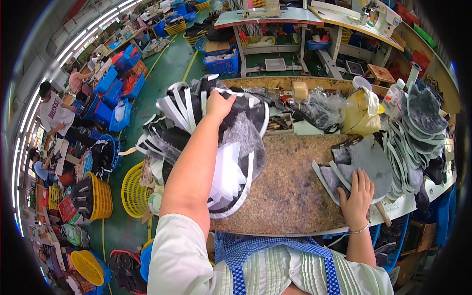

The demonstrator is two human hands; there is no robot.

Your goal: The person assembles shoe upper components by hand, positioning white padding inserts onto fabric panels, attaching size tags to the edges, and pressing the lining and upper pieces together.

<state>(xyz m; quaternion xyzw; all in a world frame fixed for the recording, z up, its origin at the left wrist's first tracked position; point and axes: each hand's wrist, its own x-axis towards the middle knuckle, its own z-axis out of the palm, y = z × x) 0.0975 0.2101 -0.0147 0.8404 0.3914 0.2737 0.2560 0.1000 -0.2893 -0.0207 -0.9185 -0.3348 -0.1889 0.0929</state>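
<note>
My left hand (220,104) reaches across to the far edge of a heaped pile of black and grey fleece-lined pieces (246,130) with white edge strips. Its fingers are closed on the white-edged rim of one piece at the top. White sheets (227,172) lie on the near side of this pile. My right hand (358,199) rests flat, fingers spread, on grey fleece pieces (368,160) at the right of the bench. Part of a wooden handle (383,215) shows beside that hand, at the bench edge.
The mottled brown work board (287,182) lies between the piles. Behind it are a yellowish plastic container (360,112), a clear bottle (393,97) and crumpled plastic bags (322,109). More grey pieces (418,132) are stacked far right. A yellow basket (135,191) stands left. People work beyond.
</note>
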